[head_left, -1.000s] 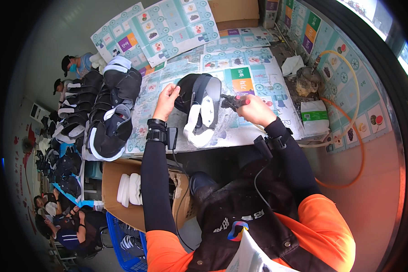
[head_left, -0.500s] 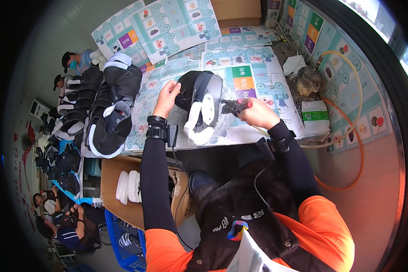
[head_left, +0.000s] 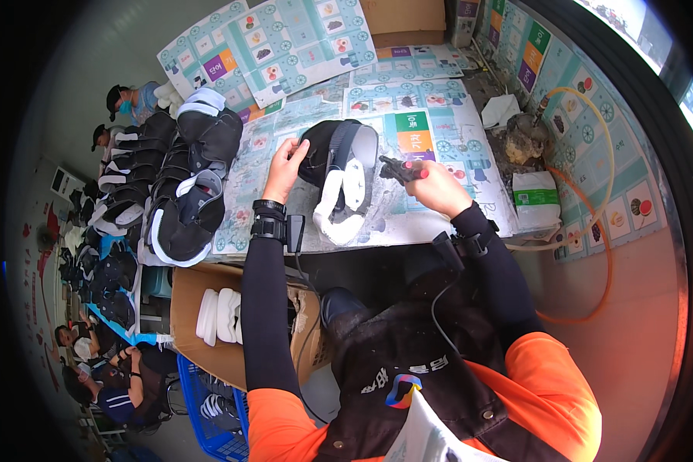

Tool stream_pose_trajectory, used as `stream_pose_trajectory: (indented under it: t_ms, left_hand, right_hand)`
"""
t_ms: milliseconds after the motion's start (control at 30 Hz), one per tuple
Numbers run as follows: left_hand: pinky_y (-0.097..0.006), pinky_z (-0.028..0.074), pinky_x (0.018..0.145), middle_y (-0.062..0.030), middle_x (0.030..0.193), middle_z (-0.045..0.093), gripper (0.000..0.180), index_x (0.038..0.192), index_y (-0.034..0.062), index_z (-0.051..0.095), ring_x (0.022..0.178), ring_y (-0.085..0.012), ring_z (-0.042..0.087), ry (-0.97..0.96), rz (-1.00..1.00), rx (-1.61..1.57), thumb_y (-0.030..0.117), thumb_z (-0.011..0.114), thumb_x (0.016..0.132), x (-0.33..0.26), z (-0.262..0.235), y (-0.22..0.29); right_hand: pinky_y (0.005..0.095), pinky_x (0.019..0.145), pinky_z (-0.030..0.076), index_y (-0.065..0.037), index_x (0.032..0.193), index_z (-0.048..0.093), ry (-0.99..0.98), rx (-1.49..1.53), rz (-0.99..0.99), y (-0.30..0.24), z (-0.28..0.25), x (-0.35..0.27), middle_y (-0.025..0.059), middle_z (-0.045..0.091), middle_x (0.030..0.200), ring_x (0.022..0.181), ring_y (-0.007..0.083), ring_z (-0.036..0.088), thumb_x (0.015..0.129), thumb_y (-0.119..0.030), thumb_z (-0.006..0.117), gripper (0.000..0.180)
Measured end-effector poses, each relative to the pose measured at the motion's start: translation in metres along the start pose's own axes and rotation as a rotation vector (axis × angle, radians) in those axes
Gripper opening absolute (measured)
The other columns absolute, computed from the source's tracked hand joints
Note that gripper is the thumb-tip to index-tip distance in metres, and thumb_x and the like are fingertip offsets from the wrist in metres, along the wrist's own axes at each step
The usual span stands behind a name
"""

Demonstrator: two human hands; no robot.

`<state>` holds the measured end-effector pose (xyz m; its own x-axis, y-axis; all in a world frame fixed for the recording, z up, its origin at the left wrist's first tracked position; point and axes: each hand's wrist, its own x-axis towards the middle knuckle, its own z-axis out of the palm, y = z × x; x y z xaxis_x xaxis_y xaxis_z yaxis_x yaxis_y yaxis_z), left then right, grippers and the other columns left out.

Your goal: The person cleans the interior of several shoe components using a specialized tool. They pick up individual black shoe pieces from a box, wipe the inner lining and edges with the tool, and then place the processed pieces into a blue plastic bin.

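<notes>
A padded helmet liner, or a piece much like one (head_left: 345,146), lies on the paper-covered table (head_left: 470,208). It has a black cloth side, a grey band and thick white padding towards me. My left hand (head_left: 285,171) is closed at the black left edge, thumb along the cloth; the other fingertips are partly hidden. In my right hand (head_left: 439,190) is a small black spray gun with red parts (head_left: 396,169). Its nozzle points left at the liner, a short gap away. A pale hose runs from under that hand to the right.
Stacked black-and-white padded pieces (head_left: 196,208) stand left of the table. Below are a cardboard box (head_left: 189,296) with white pads and a blue basket (head_left: 196,404). At right are a white-green packet (head_left: 535,199) and an orange hose (head_left: 612,266). Several people sit or stand far left.
My right hand has raised the spray gun slightly and tilted it. My left thumb and index finger have shifted a little at the liner's edge. The liner has barely moved.
</notes>
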<state>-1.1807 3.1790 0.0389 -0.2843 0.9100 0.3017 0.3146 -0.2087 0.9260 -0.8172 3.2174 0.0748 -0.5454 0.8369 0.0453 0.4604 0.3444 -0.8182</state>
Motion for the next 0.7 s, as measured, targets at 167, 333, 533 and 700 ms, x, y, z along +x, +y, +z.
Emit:
stream_pose_trajectory:
  t_ms: [167, 333, 533, 700]
  left_hand:
    - [-0.024, 0.043, 0.084, 0.0049, 0.095, 0.063, 0.028, 0.110, 0.0040, 0.070, 0.089, -0.0058, 0.054, 0.044, -0.001, -0.009, 0.031, 0.070, 0.106, -0.010, 0.006, 0.004]
    - [-0.032, 0.046, 0.105, -0.0092, 0.128, 0.068, 0.040, 0.130, -0.0009, 0.066, 0.119, -0.0182, 0.062, 0.176, 0.006, 0.050, 0.032, 0.069, 0.106, -0.023, 0.001, -0.008]
    - [-0.037, 0.043, 0.114, -0.0147, 0.147, 0.059, 0.046, 0.142, 0.0001, 0.057, 0.137, -0.0253, 0.055, 0.287, -0.031, -0.013, 0.027, 0.067, 0.106, -0.066, -0.013, 0.004]
    - [-0.035, 0.044, 0.112, -0.0128, 0.140, 0.061, 0.037, 0.139, 0.0001, 0.057, 0.129, -0.0217, 0.058, 0.539, -0.025, -0.080, 0.015, 0.066, 0.106, -0.145, -0.012, 0.040]
  right_hand:
    - [0.0534, 0.087, 0.054, 0.006, 0.097, 0.073, -0.009, -0.003, 0.005, 0.003, -0.001, 0.000, 0.0342, 0.069, 0.093, 0.097, 0.0522, 0.067, 0.083, -0.018, 0.062, 0.029]
    - [0.0507, 0.084, 0.056, 0.004, 0.094, 0.074, -0.110, 0.001, -0.006, -0.002, -0.005, -0.004, 0.0313, 0.071, 0.090, 0.092, 0.0501, 0.069, 0.082, -0.018, 0.065, 0.027]
    - [0.0331, 0.058, 0.049, 0.003, 0.084, 0.070, -0.334, 0.112, 0.031, 0.003, -0.004, -0.002, 0.0083, 0.068, 0.068, 0.058, 0.0173, 0.064, 0.082, -0.014, 0.070, 0.017]
    - [0.0415, 0.068, 0.052, 0.004, 0.085, 0.071, -0.136, 0.067, 0.014, 0.001, -0.005, 0.003, 0.0193, 0.068, 0.075, 0.071, 0.0327, 0.066, 0.082, -0.016, 0.068, 0.021]
